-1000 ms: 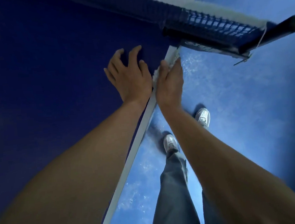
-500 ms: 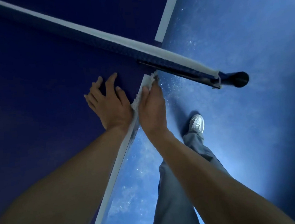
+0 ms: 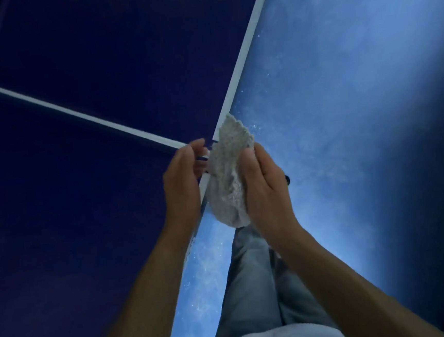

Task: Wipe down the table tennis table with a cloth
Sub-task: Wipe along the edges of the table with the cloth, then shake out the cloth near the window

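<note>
- jeans [image 3: 252, 286] at the bottom, beside the table edge.
- right hand [image 3: 267, 191] grips a crumpled white cloth [image 3: 227, 176], thumb on it, lifted above the white side line.
- left hand [image 3: 181, 188] just beside the cloth, fingers loosely curved, holding nothing.
- dark blue table tennis table [image 3: 87, 234] to the left.
- net [image 3: 76, 115] crosses beyond.
- speckled blue floor [image 3: 344, 104] to the right.

Dim, blue-cast, seemingly soft; wide-angle edge distortion.
</note>
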